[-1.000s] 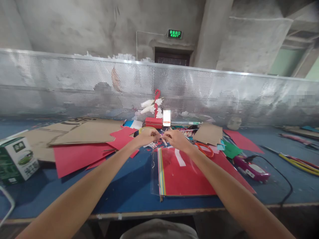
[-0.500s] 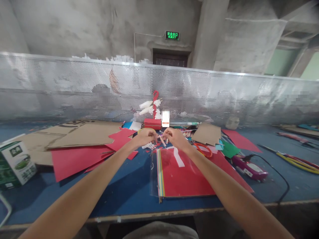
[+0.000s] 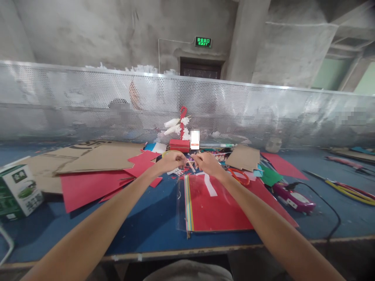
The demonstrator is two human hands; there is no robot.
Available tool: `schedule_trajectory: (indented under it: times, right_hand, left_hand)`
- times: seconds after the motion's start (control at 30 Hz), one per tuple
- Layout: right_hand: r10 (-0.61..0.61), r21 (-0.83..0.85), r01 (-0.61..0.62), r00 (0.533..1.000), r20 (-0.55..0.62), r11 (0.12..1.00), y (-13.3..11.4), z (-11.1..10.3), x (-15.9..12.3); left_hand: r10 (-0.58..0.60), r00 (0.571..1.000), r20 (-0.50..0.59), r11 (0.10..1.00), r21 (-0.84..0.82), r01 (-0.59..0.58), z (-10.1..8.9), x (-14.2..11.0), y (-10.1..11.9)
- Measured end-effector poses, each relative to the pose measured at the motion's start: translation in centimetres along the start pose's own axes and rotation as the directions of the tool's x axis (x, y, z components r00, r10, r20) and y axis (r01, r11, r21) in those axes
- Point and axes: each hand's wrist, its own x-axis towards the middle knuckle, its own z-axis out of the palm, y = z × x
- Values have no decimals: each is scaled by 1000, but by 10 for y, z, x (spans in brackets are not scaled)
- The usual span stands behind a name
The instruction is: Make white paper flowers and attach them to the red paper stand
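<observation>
My left hand (image 3: 173,160) and my right hand (image 3: 206,162) are held close together above the far middle of the table. The fingers of both are closed in a pinch. Between them runs a thin white strip (image 3: 190,160), small and partly covered by the fingertips. Below the fingers lie white paper scraps (image 3: 175,171) and a narrow tan piece (image 3: 191,167). Nearer me, a curled white paper strip (image 3: 210,185) rests on red sheets in a clear sleeve (image 3: 219,210).
Behind the hands stand a red box (image 3: 179,145) and white paper flowers (image 3: 172,127) on a red stem. Cardboard (image 3: 99,156) and red card (image 3: 90,189) lie left, beside a green-white carton (image 3: 20,191). To the right are orange-handled scissors (image 3: 238,176) and a purple power strip (image 3: 294,197).
My right fingers have shifted slightly, with the thumb and fingertips turned a little at the white strip. My left hand stays nearly in place, still pinched.
</observation>
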Motion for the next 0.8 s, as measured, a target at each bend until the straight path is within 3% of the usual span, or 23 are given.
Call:
schedule_trajectory:
  times: [0.13, 0.3, 0.4, 0.57, 0.7, 0.8]
  right_hand:
    - [13, -53, -10, 998, 55, 999, 7, -1, 0]
    - [58, -185, -27, 984, 166, 982, 19, -3, -3]
    - [82, -265, -5, 956, 281, 964, 24, -6, -5]
    - [136, -338, 23, 888, 440, 941, 30, -11, -7]
    - [96, -294, 20, 922, 375, 956, 30, -10, -6]
    - [50, -107, -16, 944, 325, 994, 27, -9, -5]
  left_hand:
    - [-6, 1000, -24, 959, 284, 12, -8, -6, 1]
    - [-183, 977, -110, 791, 573, 213, -13, -11, -8]
    - [-228, 965, -131, 752, 606, 259, -14, -11, -16]
    - [-191, 972, -140, 759, 606, 236, -17, -10, -25]
    - [-86, 983, -162, 794, 586, 165, -16, -9, -23]
    - [2, 991, -134, 876, 479, 63, -10, -8, -14]
